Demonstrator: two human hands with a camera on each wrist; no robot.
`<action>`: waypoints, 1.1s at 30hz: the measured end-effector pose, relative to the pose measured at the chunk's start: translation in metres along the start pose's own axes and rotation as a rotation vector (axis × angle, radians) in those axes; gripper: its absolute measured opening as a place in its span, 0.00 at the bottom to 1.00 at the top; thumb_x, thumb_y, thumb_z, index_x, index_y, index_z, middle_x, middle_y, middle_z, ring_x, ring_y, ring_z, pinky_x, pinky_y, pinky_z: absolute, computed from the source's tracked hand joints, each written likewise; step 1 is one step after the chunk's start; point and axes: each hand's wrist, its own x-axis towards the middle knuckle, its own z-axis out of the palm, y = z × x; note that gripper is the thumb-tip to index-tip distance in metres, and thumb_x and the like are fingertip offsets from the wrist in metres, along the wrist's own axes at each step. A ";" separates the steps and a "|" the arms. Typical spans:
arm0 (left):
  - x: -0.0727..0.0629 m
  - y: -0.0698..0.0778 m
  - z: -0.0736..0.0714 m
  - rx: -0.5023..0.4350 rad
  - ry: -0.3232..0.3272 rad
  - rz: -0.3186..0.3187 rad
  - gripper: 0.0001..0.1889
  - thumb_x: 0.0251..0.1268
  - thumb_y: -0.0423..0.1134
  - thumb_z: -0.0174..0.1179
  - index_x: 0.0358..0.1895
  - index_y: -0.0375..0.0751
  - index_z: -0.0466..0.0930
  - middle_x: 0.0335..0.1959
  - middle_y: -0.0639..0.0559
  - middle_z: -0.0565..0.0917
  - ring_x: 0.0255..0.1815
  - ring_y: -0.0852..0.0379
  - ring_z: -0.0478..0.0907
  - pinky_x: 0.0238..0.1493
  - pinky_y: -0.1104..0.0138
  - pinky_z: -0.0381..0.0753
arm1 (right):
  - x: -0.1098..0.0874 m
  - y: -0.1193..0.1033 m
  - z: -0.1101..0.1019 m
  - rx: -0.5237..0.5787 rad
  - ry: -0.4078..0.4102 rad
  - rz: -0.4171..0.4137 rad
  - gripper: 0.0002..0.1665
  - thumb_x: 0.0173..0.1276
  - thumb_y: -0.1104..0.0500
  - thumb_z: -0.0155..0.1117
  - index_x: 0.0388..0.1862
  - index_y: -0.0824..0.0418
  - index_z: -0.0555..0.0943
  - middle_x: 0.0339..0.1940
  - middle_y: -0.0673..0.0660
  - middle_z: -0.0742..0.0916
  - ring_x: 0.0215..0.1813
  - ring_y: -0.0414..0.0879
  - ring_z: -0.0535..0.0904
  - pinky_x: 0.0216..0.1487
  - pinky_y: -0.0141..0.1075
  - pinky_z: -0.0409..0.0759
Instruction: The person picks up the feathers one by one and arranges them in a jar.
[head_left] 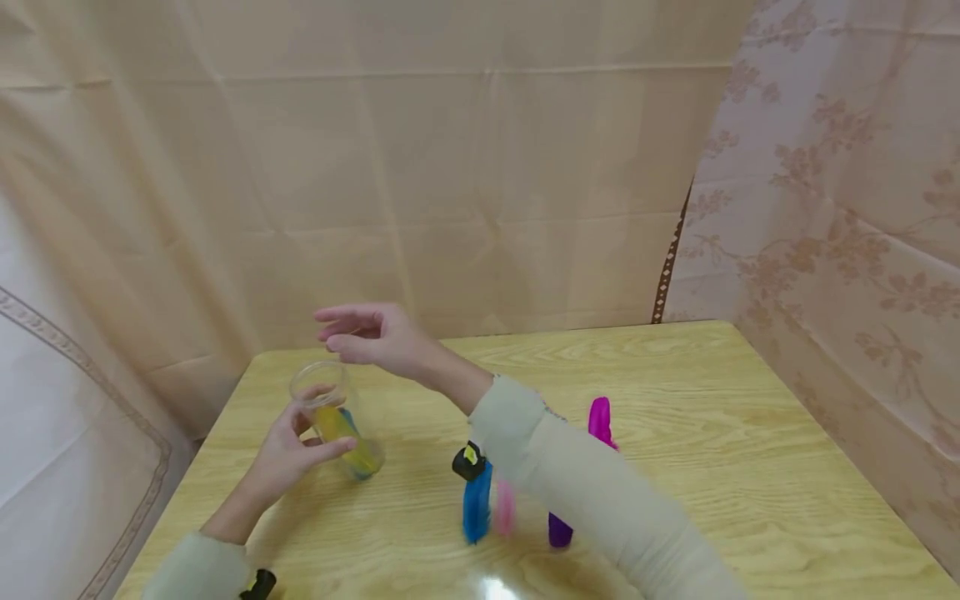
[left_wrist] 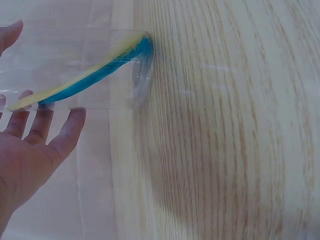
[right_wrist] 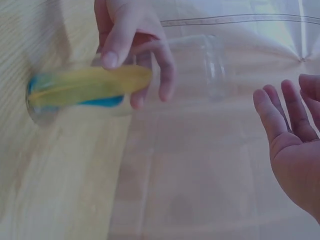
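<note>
A clear plastic jar (head_left: 363, 423) stands near the table's left side, its mouth uncovered and upward. My left hand (head_left: 285, 454) grips it from the side, thumb and fingers around the wall. Inside lean a yellow feather (right_wrist: 95, 84) and a blue feather (left_wrist: 95, 75), slanting up from the bottom. Just above and right of the rim is my right hand (head_left: 375, 337), fingers loosely extended and holding nothing. Its palm and spread fingers also show in the right wrist view, apart from the jar.
Right of the jar lie another blue feather (head_left: 476, 504), a pale pink feather (head_left: 506, 508), a purple feather (head_left: 559, 531) and a magenta feather (head_left: 600, 421). The right sleeve (head_left: 592, 483) covers part of this group. Curtains (head_left: 480, 183) hang behind the wooden table (head_left: 750, 467).
</note>
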 end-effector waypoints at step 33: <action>-0.001 -0.001 0.001 -0.023 -0.017 0.027 0.41 0.59 0.27 0.73 0.74 0.39 0.60 0.66 0.33 0.73 0.57 0.56 0.78 0.45 0.65 0.86 | -0.092 0.018 -0.031 -1.052 -0.417 0.300 0.25 0.75 0.53 0.65 0.67 0.60 0.78 0.64 0.54 0.83 0.65 0.45 0.78 0.66 0.36 0.73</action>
